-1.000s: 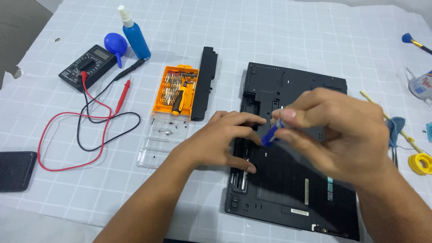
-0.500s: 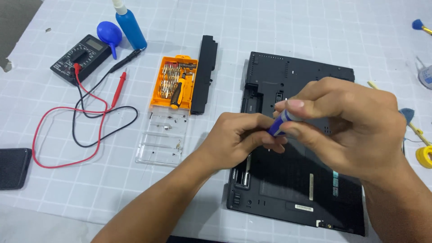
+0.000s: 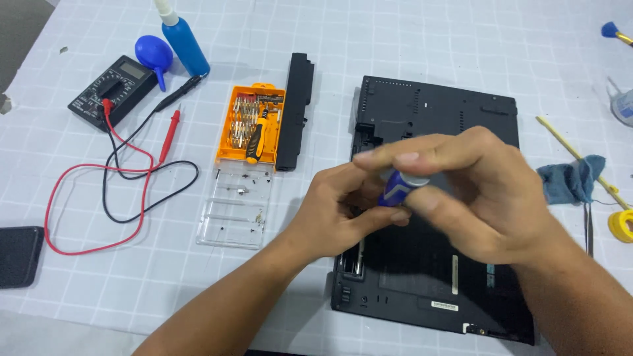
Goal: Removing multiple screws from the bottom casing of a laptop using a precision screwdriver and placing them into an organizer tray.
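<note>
Over the gridded mat (image 3: 409, 39), both hands' fingers pinch a screwdriver (image 3: 395, 188), tip hidden.

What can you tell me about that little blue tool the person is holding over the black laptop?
The screwdriver shows only its handle: blue, plastic-looking, with a pale silvery cap at its upper right end. It tilts, cap up and to the right. The right hand pinches the cap end between thumb and forefinger; the left hand closes round its lower end. Its shaft and tip are hidden behind the fingers. It sits above the upturned black laptop.
</note>
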